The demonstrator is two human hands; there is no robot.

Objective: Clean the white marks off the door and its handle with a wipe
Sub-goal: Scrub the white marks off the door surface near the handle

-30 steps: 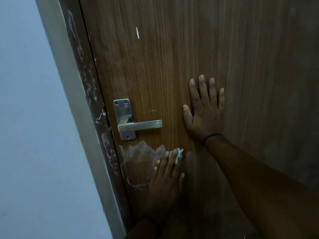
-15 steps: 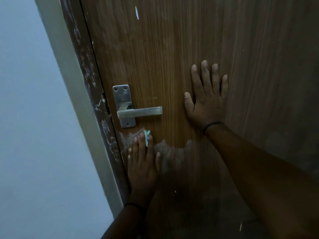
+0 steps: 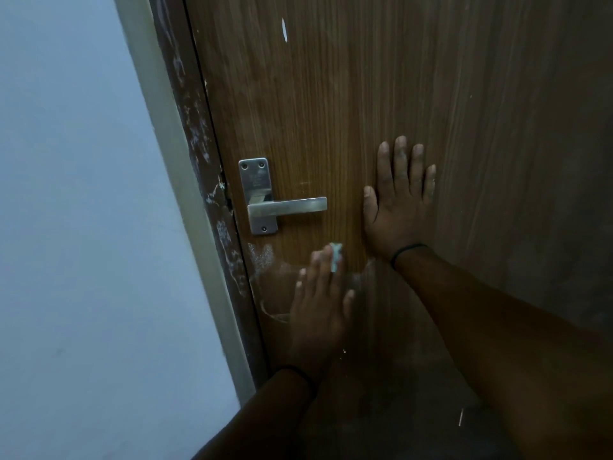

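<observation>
Left hand [image 3: 320, 303] pressed a thin, limp wipe [image 3: 336, 257] flat under straight fingers [image 3: 323, 263]; right hand [image 3: 399, 200], fingers spread flat, braced the rigid door [image 3: 331, 111].

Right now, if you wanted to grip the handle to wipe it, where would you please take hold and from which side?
Probably grip the handle on its free right end, coming from the right. The lever lies level and joins its plate on the left, so that end stands clear. The right hand, flat on the door, is nearest.
</observation>
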